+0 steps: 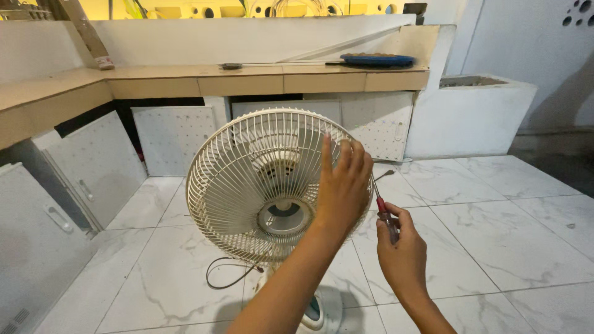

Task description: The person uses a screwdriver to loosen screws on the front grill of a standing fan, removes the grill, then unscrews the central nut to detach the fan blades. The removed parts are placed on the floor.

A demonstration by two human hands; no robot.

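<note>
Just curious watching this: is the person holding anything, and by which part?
The right hand holds a screwdriver by its red-and-clear handle. The left hand rests flat on the fan's wire guard near its right rim, gripping nothing.

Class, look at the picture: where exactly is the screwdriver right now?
The screwdriver is right of centre in the head view, held in the right hand, its tip at the fan guard's right edge, behind the left hand.

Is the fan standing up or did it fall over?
Standing up. The fan sits on its round base on the tiled floor, cage facing forward; the left hand rests on the cage rim.
</note>
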